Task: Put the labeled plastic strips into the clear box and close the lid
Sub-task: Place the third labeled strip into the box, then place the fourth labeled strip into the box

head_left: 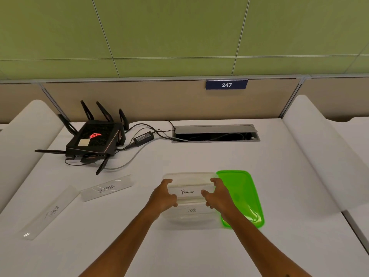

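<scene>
Left hand (164, 196): curled around the left end of the PENGUIN strip (187, 192), thumb on the near edge and fingers over the far edge, gripping it over the open box (189, 217).
Right hand (217, 194): mirrors the left, fingers hooked over the strip's right end, thumb tucked toward the label; partly closed on the plastic.
PENGUIN strip: held level between both hands, across the box's mouth, label facing up.
DOG strip (190, 210): lies inside the box, nearer the person than the held strip, its lettering faint through the plastic.
Box: clear, on the white worktop (179, 252), directly under the hands.
Lid (242, 194): green, off the box, lying just beside its right wall, partly behind the right wrist.
ZEBRA strip (106, 188): flat on the worktop, well left of the box.
TIGER strip (51, 212): further left, angled, apart from the ZEBRA strip.
Router (95, 139): black, at the far left, cables trailing to the cable hatch (215, 132).
</scene>
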Available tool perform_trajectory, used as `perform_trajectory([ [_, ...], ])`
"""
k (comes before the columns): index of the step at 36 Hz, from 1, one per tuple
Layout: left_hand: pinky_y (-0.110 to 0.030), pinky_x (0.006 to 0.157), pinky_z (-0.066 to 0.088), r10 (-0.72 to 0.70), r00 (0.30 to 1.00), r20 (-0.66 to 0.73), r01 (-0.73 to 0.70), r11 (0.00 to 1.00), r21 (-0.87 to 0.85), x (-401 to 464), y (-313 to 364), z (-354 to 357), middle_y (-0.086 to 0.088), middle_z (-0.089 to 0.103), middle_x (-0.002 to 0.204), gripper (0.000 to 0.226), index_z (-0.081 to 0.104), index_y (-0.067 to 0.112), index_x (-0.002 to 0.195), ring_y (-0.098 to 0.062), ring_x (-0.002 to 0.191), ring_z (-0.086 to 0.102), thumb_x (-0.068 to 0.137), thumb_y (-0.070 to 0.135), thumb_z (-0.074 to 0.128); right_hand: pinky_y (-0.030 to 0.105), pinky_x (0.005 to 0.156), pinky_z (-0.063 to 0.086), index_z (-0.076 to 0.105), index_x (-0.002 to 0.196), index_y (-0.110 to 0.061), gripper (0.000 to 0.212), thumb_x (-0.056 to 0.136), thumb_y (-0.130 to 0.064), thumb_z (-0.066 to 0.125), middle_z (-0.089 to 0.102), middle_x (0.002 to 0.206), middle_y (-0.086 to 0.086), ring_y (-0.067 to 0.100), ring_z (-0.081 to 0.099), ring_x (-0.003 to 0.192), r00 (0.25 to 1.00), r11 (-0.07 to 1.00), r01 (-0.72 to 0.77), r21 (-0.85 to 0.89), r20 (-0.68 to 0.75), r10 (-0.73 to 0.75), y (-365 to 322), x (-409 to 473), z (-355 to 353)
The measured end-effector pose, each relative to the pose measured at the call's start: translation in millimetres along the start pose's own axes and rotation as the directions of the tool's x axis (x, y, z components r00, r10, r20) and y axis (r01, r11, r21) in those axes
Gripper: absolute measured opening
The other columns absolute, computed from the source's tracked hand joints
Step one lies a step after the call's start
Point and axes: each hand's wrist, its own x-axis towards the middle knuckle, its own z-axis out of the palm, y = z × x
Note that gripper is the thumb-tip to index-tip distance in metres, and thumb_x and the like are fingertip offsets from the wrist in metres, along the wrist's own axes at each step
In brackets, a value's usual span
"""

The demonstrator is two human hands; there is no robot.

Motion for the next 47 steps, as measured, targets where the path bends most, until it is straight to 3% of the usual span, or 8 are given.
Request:
perform_trajectory([
  [5, -0.034, 0.079, 0.061, 0.002, 1.0, 0.006, -0.002, 1.0, -0.025, 1.2, 3.3, -0.7, 0.013, 0.061, 0.09, 0.064, 0.045, 0.025, 0.146, -0.018, 0.084, 0.079, 0.087, 0.004, 0.053, 0.03, 0.054, 0.05, 0.043, 0.142, -0.016, 0.057, 0.091, -0.018, 0.069, 0.058, 0.08, -0.009, 0.022, 0.062, 0.059, 0.999, 0.999, -0.035, -0.017, -0.007, 0.035, -2.2, 1.5, 1.2],
  [17, -0.036, 0.078, 0.063, 0.053, 0.999, 0.001, -0.052, 0.996, -0.075, 5.6, -5.7, 1.4, -0.002, 0.064, 0.129, 0.055, 0.046, 0.021, 0.149, -0.019, 0.088, 0.078, 0.096, 0.014, 0.059, 0.029, 0.053, 0.055, 0.043, 0.142, -0.016, 0.056, 0.091, -0.02, 0.068, 0.07, 0.091, 0.005, 0.02, 0.067, 0.058, 0.999, 0.999, -0.046, -0.021, -0.006, 0.046, -0.7, 0.8, 2.8],
  [20, -0.024, 0.069, 0.057, 0.09, 0.995, -0.048, -0.095, 0.988, -0.122, 6.0, -8.3, -2.9, -0.003, 0.055, 0.144, 0.051, 0.049, 0.023, 0.147, -0.019, 0.091, 0.078, 0.098, 0.017, 0.062, 0.036, 0.066, 0.063, 0.048, 0.135, -0.024, 0.055, 0.085, -0.033, 0.069, 0.075, 0.094, 0.009, 0.023, 0.074, 0.071, 0.996, 0.999, -0.018, -0.045, -0.085, 0.014, 0.7, 4.6, 7.8],
  [24, -0.03, 0.075, 0.062, 0.14, 0.974, -0.178, -0.171, 0.969, -0.176, 2.2, -11.9, -18.3, 0.005, 0.072, 0.121, 0.034, 0.06, 0.026, 0.132, -0.012, 0.079, 0.079, 0.099, 0.019, 0.063, 0.047, 0.095, 0.058, 0.055, 0.133, -0.029, 0.054, 0.082, -0.041, 0.067, 0.063, 0.129, -0.007, 0.03, 0.073, 0.102, 0.986, 0.991, 0.091, -0.103, -0.133, -0.104, -6.6, 6.9, 17.5],
  [29, -0.036, 0.077, 0.064, 0.139, 0.933, -0.333, -0.213, 0.957, -0.196, -0.4, -29.3, -49.7, 0.008, 0.078, 0.102, 0.023, 0.066, 0.026, 0.12, -0.01, 0.071, 0.078, 0.1, 0.018, 0.06, 0.044, 0.088, 0.06, 0.061, 0.122, -0.03, 0.032, 0.091, -0.025, 0.068, 0.064, 0.124, -0.016, 0.019, 0.076, 0.078, 0.963, 0.97, 0.236, -0.056, -0.118, -0.241, -41.3, -5.0, 38.9],
  [34, -0.039, 0.076, 0.064, 0.064, 0.908, -0.414, -0.179, 0.953, -0.244, 2.0, -65.5, -85.9, 0.004, 0.079, 0.097, 0.021, 0.069, 0.021, 0.116, -0.015, 0.07, 0.078, 0.099, 0.015, 0.058, 0.04, 0.09, 0.06, 0.063, 0.118, -0.033, 0.031, 0.089, -0.024, 0.068, 0.068, 0.116, -0.018, 0.018, 0.071, 0.09, 0.95, 0.951, 0.306, -0.03, -0.05, -0.308, -70.0, -11.3, 80.5],
  [39, -0.032, 0.071, 0.06, -0.034, 0.876, -0.482, -0.097, 0.965, -0.244, 5.1, -109.6, -124.2, 0.0, 0.077, 0.105, 0.017, 0.07, 0.019, 0.115, -0.017, 0.074, 0.078, 0.099, 0.016, 0.064, 0.034, 0.087, 0.059, 0.061, 0.126, -0.027, 0.037, 0.09, -0.024, 0.07, 0.066, 0.117, -0.013, 0.015, 0.067, 0.082, 0.941, 0.94, 0.337, -0.043, 0.052, -0.335, -95.8, -17.6, 133.1],
  [47, -0.052, 0.099, 0.057, -0.132, 0.784, -0.607, 0.007, 0.979, -0.203, 12.9, -176.0, -182.9, -0.007, 0.069, 0.13, 0.029, 0.066, 0.018, 0.126, -0.035, 0.116, 0.068, 0.096, 0.018, 0.067, 0.03, 0.1, 0.052, 0.042, 0.148, -0.022, 0.064, 0.092, -0.029, 0.071, 0.056, 0.14, -0.002, 0.019, 0.06, 0.117, 0.945, 0.976, 0.21, -0.059, 0.269, -0.187, -115.9, -14.8, 214.0],
])
